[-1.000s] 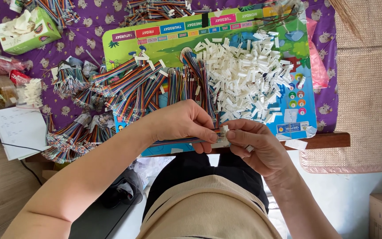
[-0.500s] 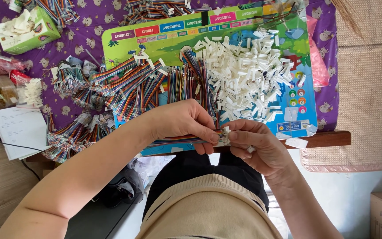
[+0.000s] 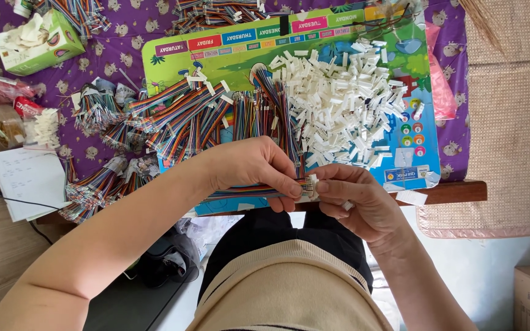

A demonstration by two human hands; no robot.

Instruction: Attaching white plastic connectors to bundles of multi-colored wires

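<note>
1. My left hand (image 3: 253, 171) pinches the rainbow ribbon cable (image 3: 240, 194) near its end, fingers pressed together, keeping the wires flat.
2. My right hand (image 3: 357, 199) pinches a white connector (image 3: 311, 186) against the cable's tip, just off the surface's (image 3: 455, 191) edge.
3. The pile of white connectors (image 3: 345, 110) lies just beyond my fingers, within reach.

Soft, even daylight fills the view, bright with no harsh glare. The glossy green board (image 3: 234, 55) shows only a faint sheen, and the pile of white connectors (image 3: 345, 104) is the brightest area, close to washed out. Shadows are weak and diffuse: a soft one lies under the left hand (image 3: 249, 165), and the space beneath the surface (image 3: 449, 191) edge is darker. Focus is sharp in the centre; the lower corners look slightly soft, and straight lines bow mildly at the frame's edges.
</note>
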